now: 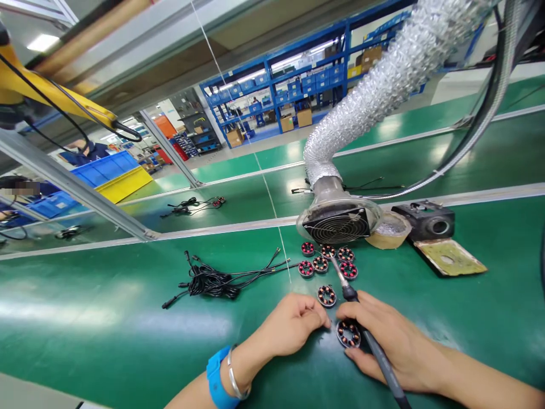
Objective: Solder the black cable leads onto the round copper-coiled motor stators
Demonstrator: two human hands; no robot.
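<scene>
My right hand (394,341) has a soldering iron (374,343) lying across its palm, the metal tip angled up and away towards the cluster of coils. The thumb and forefinger of that same hand reach around a small ring-shaped stator coil (348,334) on the bench. Left of it, my left hand (293,325) is closed with fingertips pinched low over the bench; whatever is between them is too small to make out. Just beyond the fingertips lies another stator coil (326,296). Several more, some with red windings (306,268), are grouped under the fan.
A fume extractor fan (338,226) with a foil duct (361,108) stands behind the coils. To its right are a tape roll (388,232), a black soldering stand (430,221) and a yellow sponge tray (451,255). Black cables (213,281) lie bundled at left.
</scene>
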